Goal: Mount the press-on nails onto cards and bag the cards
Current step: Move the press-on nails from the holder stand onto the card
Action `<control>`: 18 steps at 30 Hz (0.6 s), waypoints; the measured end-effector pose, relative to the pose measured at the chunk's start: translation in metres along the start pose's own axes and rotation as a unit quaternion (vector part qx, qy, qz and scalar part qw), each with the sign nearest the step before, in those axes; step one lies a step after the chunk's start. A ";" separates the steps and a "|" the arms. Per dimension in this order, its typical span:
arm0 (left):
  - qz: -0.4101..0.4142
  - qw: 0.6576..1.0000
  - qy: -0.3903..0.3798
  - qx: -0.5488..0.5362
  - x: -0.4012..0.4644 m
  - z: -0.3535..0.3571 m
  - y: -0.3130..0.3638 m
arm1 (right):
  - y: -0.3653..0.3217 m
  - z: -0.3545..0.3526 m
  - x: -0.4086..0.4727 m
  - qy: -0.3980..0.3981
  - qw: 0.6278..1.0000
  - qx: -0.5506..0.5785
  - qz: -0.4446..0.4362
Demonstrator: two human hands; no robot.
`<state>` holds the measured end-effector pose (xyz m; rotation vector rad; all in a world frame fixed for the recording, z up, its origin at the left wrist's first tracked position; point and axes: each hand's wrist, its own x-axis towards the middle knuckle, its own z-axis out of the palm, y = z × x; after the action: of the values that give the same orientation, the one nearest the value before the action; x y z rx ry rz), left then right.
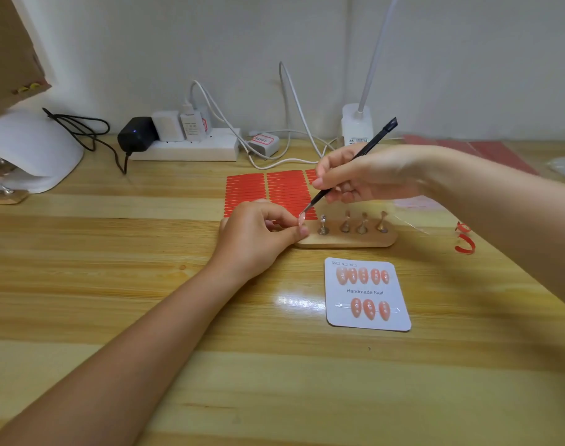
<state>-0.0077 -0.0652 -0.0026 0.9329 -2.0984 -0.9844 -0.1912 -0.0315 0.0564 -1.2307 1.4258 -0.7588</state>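
**Nail worked loose at the wooden stand**

A white nail lamp (30,149) sits far to the left of the wooden stand (348,241) on the bench (145,317), and a white power strip (191,148) with plugged-in chargers lies behind and left of the stand, against the wall. A sheet of red adhesive strips (268,191) lies just behind the stand's left end. The left hand (258,239) is at that left end, thumb and fingers curled to pinch a pale pink press-on nail (301,219). The right hand (364,180), above and behind the stand, grips a slim black tool (348,170) like a pen, its metal tip touching the pinched nail. Four metal holders stand upright along the stand. In front of the stand, near its right half, lies a white card (368,296) printed "Handmade Nail", bearing five nails in its upper row and three in its lower. Curled red backing strips (464,241) lie to the stand's right.
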 end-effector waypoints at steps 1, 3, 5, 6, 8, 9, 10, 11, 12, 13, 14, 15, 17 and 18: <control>0.002 1.000 0.000 -0.002 0.000 0.000 -0.001 | -0.002 0.001 -0.001 0.002 1.000 -0.020 -0.006; 0.005 1.000 0.001 -0.004 0.001 0.000 -0.002 | -0.009 0.004 -0.004 0.009 0.997 -0.069 -0.028; 0.005 1.000 0.003 -0.003 0.001 0.000 -0.002 | -0.016 0.009 -0.008 0.028 0.989 -0.132 -0.060; 0.005 1.000 0.003 -0.002 0.002 0.000 -0.003 | -0.019 0.012 -0.010 0.042 0.982 -0.166 -0.078; 0.005 1.000 0.001 0.001 0.002 0.000 -0.003 | -0.023 0.020 -0.014 0.064 0.966 -0.221 -0.116; 0.004 1.000 0.000 0.002 0.002 0.000 -0.003 | -0.023 0.023 -0.016 0.068 0.959 -0.239 -0.135; 0.003 1.000 0.000 0.002 0.001 0.000 -0.003 | -0.022 0.026 -0.019 0.069 0.953 -0.250 -0.155; 0.002 1.000 -0.001 0.001 0.001 0.000 -0.003 | -0.021 0.028 -0.023 0.067 0.948 -0.258 -0.177; 0.001 1.000 -0.001 0.001 0.001 0.000 -0.002 | -0.018 0.030 -0.027 0.067 0.938 -0.271 -0.203; 0.000 1.000 -0.001 0.002 0.001 0.000 -0.002 | -0.015 0.031 -0.030 0.074 0.923 -0.298 -0.231; -0.002 1.000 -0.002 0.006 0.001 0.000 -0.002 | -0.012 0.034 -0.033 0.091 0.901 -0.338 -0.257; -0.004 1.000 -0.003 0.010 0.001 0.000 -0.002 | -0.010 0.037 -0.036 0.110 0.873 -0.380 -0.285; -0.009 1.000 -0.005 0.020 0.002 -0.001 -0.002 | -0.006 0.045 -0.040 0.124 0.821 -0.439 -0.343; -0.010 1.000 -0.010 0.025 0.002 -0.001 -0.003 | -0.005 0.048 -0.043 0.127 0.803 -0.454 -0.366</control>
<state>-0.0072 -0.0681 -0.0039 0.9743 -2.1430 -0.9587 -0.1473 0.0160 0.0618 -2.6127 1.5776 -0.7622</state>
